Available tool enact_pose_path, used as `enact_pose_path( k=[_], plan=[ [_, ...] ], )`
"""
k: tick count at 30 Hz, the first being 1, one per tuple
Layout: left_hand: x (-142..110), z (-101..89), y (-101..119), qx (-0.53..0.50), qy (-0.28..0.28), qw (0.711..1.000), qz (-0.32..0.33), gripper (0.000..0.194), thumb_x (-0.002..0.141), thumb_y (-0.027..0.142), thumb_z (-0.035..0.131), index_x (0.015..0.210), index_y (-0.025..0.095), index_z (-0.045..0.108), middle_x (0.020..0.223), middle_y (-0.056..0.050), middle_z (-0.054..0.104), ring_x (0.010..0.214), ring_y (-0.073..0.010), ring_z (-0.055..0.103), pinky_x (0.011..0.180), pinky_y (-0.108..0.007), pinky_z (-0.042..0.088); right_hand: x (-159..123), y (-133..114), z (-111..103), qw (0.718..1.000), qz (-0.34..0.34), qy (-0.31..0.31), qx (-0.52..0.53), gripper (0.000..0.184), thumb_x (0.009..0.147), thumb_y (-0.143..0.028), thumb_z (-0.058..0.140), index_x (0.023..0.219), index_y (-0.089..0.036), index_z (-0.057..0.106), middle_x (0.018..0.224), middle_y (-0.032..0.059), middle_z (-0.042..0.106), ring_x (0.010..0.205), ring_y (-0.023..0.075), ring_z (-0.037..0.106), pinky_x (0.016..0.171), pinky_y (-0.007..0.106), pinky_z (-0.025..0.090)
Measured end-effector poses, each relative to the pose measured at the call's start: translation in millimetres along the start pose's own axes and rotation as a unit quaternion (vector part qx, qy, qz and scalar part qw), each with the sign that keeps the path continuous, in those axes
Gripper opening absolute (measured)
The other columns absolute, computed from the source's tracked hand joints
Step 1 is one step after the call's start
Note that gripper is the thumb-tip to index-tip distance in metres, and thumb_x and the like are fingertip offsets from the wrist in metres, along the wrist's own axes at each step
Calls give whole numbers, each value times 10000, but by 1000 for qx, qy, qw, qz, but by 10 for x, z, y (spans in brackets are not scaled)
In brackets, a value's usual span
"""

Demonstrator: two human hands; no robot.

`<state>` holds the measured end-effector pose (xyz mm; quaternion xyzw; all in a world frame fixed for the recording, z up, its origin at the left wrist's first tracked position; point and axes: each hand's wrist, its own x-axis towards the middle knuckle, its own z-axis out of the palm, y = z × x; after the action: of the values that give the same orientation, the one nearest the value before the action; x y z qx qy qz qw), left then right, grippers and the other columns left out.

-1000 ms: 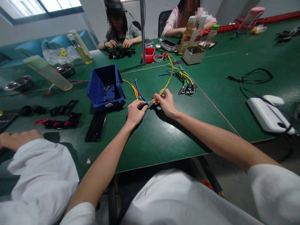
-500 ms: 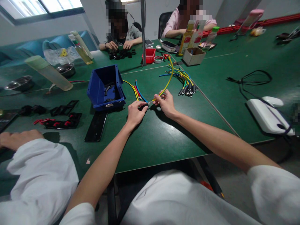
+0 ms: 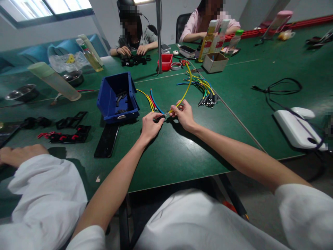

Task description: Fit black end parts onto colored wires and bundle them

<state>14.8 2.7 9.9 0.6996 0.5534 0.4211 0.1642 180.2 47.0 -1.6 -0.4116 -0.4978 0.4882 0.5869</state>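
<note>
My right hand pinches a yellow wire close to its lower end; the rest of the wire arcs up and away over the table. My left hand is closed on a small black sleeve, mostly covered by the fingers. A metal terminal on the wire's end meets the sleeve between my hands; whether it has entered cannot be seen. Just beyond my left hand lie a blue wire and several yellow wires. A bundle of wires with black-sleeved ends rests beyond my right hand.
A blue bin holding black sleeves stands left of my hands, with a black phone before it. A white device with a black cable sits at right. Beside me is a co-worker's sleeve. Two people sit across the green table.
The far part of the yellow wire has shifted slightly to the left. My hands hold nearly the same position and grip.
</note>
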Motion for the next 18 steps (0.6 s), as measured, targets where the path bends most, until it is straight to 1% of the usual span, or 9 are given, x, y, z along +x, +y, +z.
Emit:
enact_pose_path(
  k=[8, 18],
  plan=[
    [-6, -3, 7, -9, -4, 1000, 9, 115, 771, 239, 692, 869, 200, 739, 822, -27, 705, 732, -144, 623, 724, -286, 519, -2, -9, -2, 1000, 7, -5, 19, 462, 707, -472, 749, 887, -239, 394, 694, -52, 615, 546, 123, 642, 472, 235, 487],
    [-5, -1, -9, -8, -9, 1000, 25, 131, 761, 226, 694, 882, 188, 729, 818, -25, 702, 721, -139, 617, 709, -278, 511, 1, -9, 1, 1000, 5, -3, 25, 467, 696, -482, 752, 883, -239, 400, 655, -63, 619, 528, 115, 634, 472, 222, 478]
  ],
)
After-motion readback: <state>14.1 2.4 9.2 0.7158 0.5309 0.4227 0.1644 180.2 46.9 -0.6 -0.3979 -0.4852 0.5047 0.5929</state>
